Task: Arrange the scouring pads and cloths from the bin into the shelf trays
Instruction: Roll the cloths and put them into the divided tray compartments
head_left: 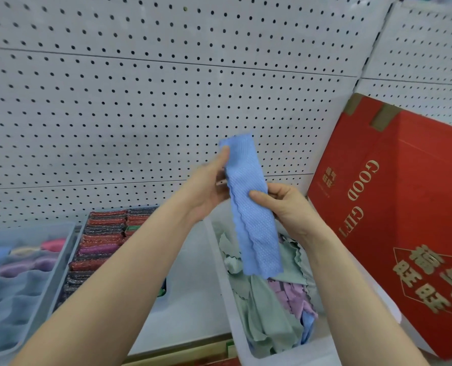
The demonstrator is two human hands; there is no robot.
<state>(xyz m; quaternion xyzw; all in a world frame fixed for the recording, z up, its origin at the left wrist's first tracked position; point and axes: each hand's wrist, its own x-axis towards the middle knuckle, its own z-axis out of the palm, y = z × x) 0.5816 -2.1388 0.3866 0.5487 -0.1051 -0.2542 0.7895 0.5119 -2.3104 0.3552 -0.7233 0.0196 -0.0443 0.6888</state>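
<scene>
Blue cloth point(248, 207) folded long, light, limp; left hand point(209, 191) pinches upper edge, right hand point(280, 207) grips mid-strip; support both ends

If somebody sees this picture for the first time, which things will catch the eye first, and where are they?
First comes the blue cloth, folded into a long strip and held up in the middle by the left hand and the right hand, before the white pegboard. Next is the big red box with gold letters, leaning at the right. Below the hands, a pale bin holds loose green, pink and blue cloths.
</scene>
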